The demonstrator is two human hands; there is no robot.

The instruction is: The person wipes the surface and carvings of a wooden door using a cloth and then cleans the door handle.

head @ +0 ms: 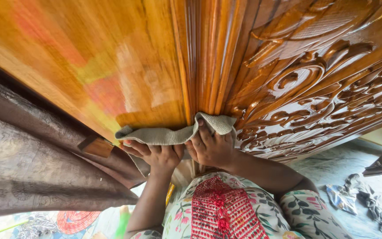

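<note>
Pressed flat against a polished wooden door (124,66): a grey-beige cloth (173,132), stretched between two bare hands at the foot of the vertical ribbed moulding (204,57). Left hand (155,155) curled shut on the cloth's left end, fingers folded over the fabric beneath the smooth panel. Right hand (213,148) likewise closed on the right end, thumb up against the base of the moulding, just beside the carved scrollwork (315,84).

Possible trouble, judged from this stance: woven cloth catching on the sharp curls of the carving to the right, tugged from the grip or leaving lint in the recesses; knuckles scraping the ridges of the moulding under firm pressure; arms raised overhead and tiring, grip loosening, cloth falling toward the floral sleeves (297,208) below.

Room to move: broad and unbroken up and left across the smooth panel, though bounded at lower left by the door's edge, a small wooden block (96,146) and a brown patterned curtain (32,168) hanging close against it. To the right, deep relief all the way, no flat run. Below, pale floor (332,168) with crumpled rags (363,194) lying well apart from the hands.
</note>
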